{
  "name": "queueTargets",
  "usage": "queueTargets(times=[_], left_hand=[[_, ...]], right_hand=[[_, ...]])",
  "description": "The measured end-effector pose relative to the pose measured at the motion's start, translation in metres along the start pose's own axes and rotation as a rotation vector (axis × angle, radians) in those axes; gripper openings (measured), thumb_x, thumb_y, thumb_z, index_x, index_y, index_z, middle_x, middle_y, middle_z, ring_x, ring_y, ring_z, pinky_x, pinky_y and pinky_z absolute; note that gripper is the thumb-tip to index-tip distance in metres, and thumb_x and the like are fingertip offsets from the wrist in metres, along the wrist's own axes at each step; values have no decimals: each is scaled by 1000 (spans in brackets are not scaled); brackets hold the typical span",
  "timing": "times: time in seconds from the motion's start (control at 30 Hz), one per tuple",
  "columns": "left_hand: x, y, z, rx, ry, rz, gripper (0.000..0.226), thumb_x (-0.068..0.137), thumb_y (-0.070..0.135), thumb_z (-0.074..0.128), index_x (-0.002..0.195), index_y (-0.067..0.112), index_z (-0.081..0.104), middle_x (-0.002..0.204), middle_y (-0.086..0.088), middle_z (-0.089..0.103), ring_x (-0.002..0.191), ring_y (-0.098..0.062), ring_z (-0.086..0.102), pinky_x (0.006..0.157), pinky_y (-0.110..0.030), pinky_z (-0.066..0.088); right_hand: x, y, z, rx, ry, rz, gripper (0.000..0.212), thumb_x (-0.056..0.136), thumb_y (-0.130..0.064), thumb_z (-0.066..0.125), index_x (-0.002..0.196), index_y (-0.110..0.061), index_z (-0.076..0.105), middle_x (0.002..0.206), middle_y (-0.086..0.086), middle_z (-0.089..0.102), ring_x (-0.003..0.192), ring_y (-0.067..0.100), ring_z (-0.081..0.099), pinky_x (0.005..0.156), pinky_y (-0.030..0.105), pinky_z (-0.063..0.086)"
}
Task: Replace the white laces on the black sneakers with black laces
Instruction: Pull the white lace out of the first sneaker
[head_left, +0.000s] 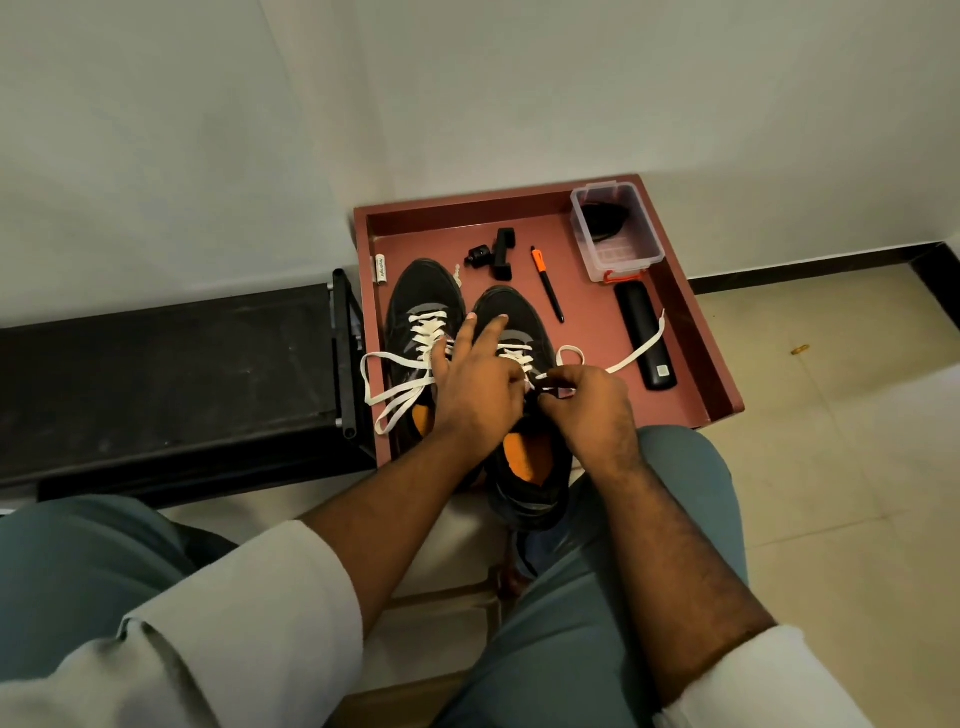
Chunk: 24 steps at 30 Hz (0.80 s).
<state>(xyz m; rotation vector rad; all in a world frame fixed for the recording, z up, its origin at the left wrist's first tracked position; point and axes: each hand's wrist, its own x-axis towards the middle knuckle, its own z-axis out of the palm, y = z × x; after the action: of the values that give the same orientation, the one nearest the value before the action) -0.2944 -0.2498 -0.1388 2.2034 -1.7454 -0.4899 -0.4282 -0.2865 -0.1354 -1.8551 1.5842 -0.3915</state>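
1. A seated person works over a pair of black sneakers standing side by side in a reddish tray (691, 332), heels toward the knees; the right sneaker (511, 317) is the one in hand, the left sneaker (421, 291) waits beside it.
2. The left hand (475, 384) lies across the right sneaker's lacing, fingers spread and straight, pressing the shoe steady rather than clasping anything.
3. The right hand (584, 405) has its grip pinched on the white lace (636, 353) near the top eyelets, its loose end trailing across a black case.
4. The lace looks flat, soft and light; it should slide freely, best taken close to the eyelet or by its stiff tip.
5. The sneaker seems light with a yielding upper, so bracing over the tongue looks sensible.
6. A dark coil, possibly the black laces, sits in the clear box (615, 228); I cannot tell.
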Motion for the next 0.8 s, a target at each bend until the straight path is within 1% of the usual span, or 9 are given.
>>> queueTargets(times=[0.13, 0.17, 0.23, 0.3, 0.33, 0.43, 0.53, 0.63, 0.8], left_hand=[[-12, -19, -2, -420, 344, -209, 11, 89, 13, 65, 91, 8, 75, 135, -11, 58, 128, -28, 51, 109, -50, 36], [-14, -25, -5, -506, 441, -280, 12, 90, 12, 65, 95, 6, 73, 132, -14, 61, 124, -29, 54, 107, -49, 40], [-15, -28, -20, -490, 507, -381, 27, 91, 17, 66, 117, 11, 66, 145, -12, 48, 132, -30, 46, 110, -53, 36], [-16, -23, -32, -292, 410, -440, 61, 89, 27, 68, 144, 23, 43, 159, -9, 24, 141, -32, 30, 112, -54, 27], [-17, -19, -35, -176, 373, -418, 66, 88, 31, 69, 146, 26, 37, 158, -8, 24, 141, -31, 29, 110, -51, 28], [-16, -3, -29, -8, 175, -172, 27, 91, 37, 61, 114, 23, 62, 121, 0, 59, 116, -22, 53, 96, -39, 39], [-11, 5, -14, -11, -114, -192, 25, 93, 39, 57, 93, 14, 64, 95, -6, 67, 93, -28, 63, 78, -37, 48], [-7, 4, -10, 18, -147, -217, 23, 94, 32, 55, 95, 11, 63, 96, -12, 66, 90, -33, 63, 70, -36, 44], [-9, -18, -13, -153, -105, -237, 27, 92, 26, 57, 80, 4, 68, 76, -14, 66, 76, -32, 62, 68, -37, 49]], right_hand=[[2, 1, -1, -38, 1, 73, 17, 83, -24, 72, 97, -14, 73, 87, 2, 70, 79, 17, 65, 73, 31, 57], [3, 1, -1, -52, -2, 81, 16, 83, -24, 72, 95, -13, 74, 85, 3, 70, 77, 17, 65, 72, 32, 57], [3, 1, 0, -60, -12, 73, 17, 84, -23, 72, 98, -13, 74, 86, 3, 70, 78, 17, 65, 72, 32, 57], [1, -1, 1, -70, -27, 33, 19, 85, -20, 70, 103, -15, 74, 92, 2, 72, 81, 16, 65, 75, 30, 56], [1, -2, 2, -76, -32, 5, 21, 84, -18, 70, 105, -16, 73, 95, 1, 72, 83, 16, 65, 76, 29, 55], [3, -7, 7, -135, -32, -104, 23, 81, -25, 74, 103, -20, 71, 99, -3, 65, 87, 16, 62, 74, 32, 53], [4, -14, 10, -226, -35, -149, 15, 86, -23, 69, 100, -17, 70, 98, 2, 61, 87, 22, 61, 72, 35, 51], [5, -13, 10, -273, -21, -184, 15, 89, -13, 61, 100, -15, 71, 97, 6, 61, 86, 26, 62, 73, 37, 53], [13, 2, 3, -204, 59, -112, 10, 87, -14, 63, 93, -17, 70, 96, 3, 63, 89, 24, 60, 75, 35, 51]])
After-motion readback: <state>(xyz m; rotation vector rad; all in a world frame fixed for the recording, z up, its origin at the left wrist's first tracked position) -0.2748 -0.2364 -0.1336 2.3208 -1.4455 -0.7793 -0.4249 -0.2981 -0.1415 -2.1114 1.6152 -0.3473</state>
